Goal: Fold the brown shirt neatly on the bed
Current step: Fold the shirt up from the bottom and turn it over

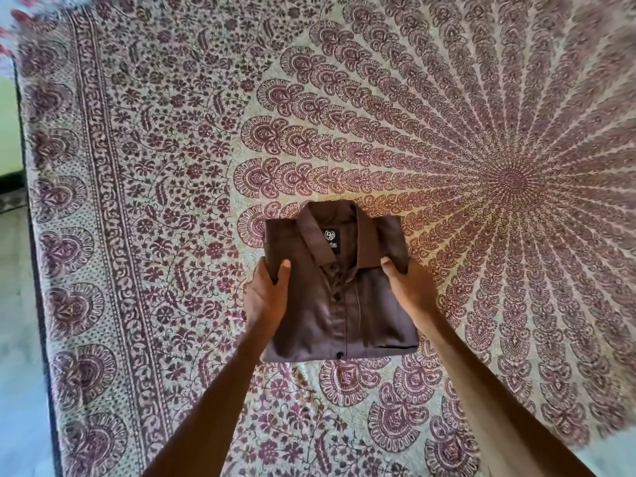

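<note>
The brown shirt [339, 304] is folded into a compact rectangle, collar away from me, button placket and a black neck label facing up. It sits over the middle of the bed [155, 201], which is covered by a maroon and cream patterned sheet. My left hand [266, 297] grips the shirt's left edge, thumb on top. My right hand [407, 292] grips the right edge the same way. Whether the shirt rests on the sheet or is held slightly above it I cannot tell.
The patterned sheet spreads wide around the shirt, with a mandala centre [512, 180] to the right. The bed's left edge [38, 270] runs down the frame, with pale floor [17, 339] beyond it.
</note>
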A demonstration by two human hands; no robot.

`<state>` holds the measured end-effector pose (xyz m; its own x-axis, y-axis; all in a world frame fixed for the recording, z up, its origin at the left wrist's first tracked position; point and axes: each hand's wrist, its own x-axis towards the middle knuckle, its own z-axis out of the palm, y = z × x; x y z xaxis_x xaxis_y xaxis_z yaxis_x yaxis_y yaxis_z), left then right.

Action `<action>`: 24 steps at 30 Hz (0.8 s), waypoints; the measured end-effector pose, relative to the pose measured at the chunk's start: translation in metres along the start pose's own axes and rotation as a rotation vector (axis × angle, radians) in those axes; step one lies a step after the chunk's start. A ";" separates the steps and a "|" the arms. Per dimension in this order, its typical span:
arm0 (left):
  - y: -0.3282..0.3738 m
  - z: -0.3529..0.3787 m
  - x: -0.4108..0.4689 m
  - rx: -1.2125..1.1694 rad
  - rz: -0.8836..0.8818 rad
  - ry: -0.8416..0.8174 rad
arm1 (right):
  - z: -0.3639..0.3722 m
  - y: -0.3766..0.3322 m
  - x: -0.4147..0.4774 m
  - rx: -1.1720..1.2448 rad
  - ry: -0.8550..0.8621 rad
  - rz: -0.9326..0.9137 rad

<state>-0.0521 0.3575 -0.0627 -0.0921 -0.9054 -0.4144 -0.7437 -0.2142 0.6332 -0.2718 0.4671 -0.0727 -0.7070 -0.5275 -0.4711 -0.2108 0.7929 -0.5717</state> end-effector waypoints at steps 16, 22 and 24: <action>-0.119 -0.091 -0.190 -0.247 -0.101 0.227 | 0.023 0.043 -0.205 0.244 -0.149 -0.303; -0.204 -0.126 -0.247 -0.233 -0.204 0.344 | 0.081 0.056 -0.277 0.195 -0.175 -0.413; -0.225 -0.135 -0.250 -0.208 -0.223 0.374 | 0.101 0.053 -0.288 0.176 -0.167 -0.445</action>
<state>0.2276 0.5825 -0.0134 0.3269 -0.8908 -0.3157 -0.5664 -0.4521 0.6891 -0.0107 0.6301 -0.0350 -0.4539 -0.8558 -0.2483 -0.3406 0.4241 -0.8391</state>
